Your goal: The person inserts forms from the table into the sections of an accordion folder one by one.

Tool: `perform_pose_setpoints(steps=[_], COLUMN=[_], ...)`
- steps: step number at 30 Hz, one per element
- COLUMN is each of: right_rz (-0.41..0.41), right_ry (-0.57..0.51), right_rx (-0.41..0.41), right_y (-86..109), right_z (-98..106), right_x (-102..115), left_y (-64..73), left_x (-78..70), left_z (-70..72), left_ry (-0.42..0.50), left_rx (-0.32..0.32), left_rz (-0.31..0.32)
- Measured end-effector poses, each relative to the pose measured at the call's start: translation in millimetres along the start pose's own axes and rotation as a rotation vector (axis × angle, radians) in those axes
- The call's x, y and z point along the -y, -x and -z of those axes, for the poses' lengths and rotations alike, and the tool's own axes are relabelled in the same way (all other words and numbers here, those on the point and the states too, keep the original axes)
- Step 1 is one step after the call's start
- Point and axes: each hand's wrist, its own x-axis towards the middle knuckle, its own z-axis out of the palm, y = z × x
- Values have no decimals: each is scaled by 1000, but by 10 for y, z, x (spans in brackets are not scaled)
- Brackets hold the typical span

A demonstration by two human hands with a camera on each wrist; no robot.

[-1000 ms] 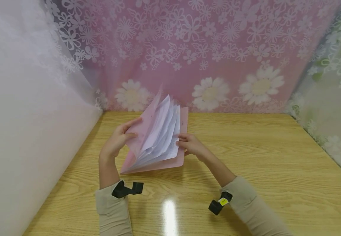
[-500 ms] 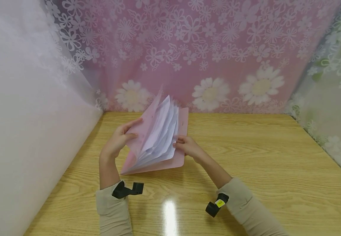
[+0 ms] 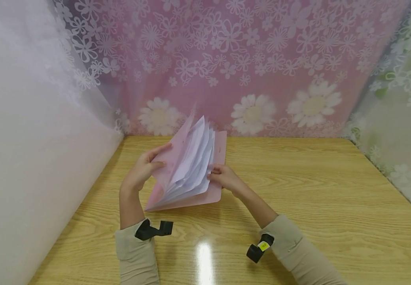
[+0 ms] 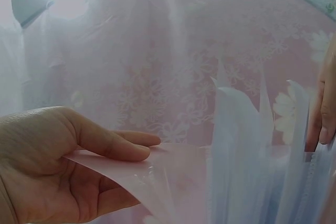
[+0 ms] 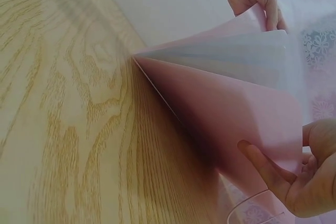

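A pink folder (image 3: 177, 158) stands partly open on the table, with several white sheets or sleeves (image 3: 195, 158) fanned out between its covers. My left hand (image 3: 139, 168) pinches the left cover near its outer edge; the left wrist view shows the thumb on one side of that cover (image 4: 157, 174) and fingers on the other. On the right, my right hand (image 3: 226, 177) holds the back cover's edge, fingertips at the sheets' edges. From the right wrist view, one digit lies on the outside of the back cover (image 5: 226, 114), while other fingers are partly hidden behind it.
The folder rests on a wood-grain table (image 3: 315, 206). Behind it hangs a pink floral curtain (image 3: 205, 59), with a white sheet (image 3: 31, 138) along the left side. A thin cord-like loop (image 5: 247, 199) shows low in the right wrist view.
My right hand has shifted slightly left and toward me, and the sheet edges at its fingertips have moved left, baring more of the back cover. The left hand stays in place.
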Motion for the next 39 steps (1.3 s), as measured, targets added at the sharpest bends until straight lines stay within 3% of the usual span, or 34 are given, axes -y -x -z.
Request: perform_pose_setpoints(steps=[6,16,21,29,35,39], right_rz=[37,14,20,56,3,34], right_ry=[15,77,-4,-211,-304,-359], right_rx=[-10,-7,-8,-150,8,86], right_y=[-23,60,149,310,445,480], right_z=[5,147,273,310,155,71], right_x=[-48,-33,-57,-237,-369,-391], left_y=[-17,-55,-62,-14,2,-14], left_x=[-7,7,14,35,30,31], left_z=[-23,-37,-39,-4,-12,-31], left_ry=[-3,-2,-7,-16,-16,-13], left_rx=[1,3,9,-1,10,18], left_rz=[14,15,5,8,14,17])
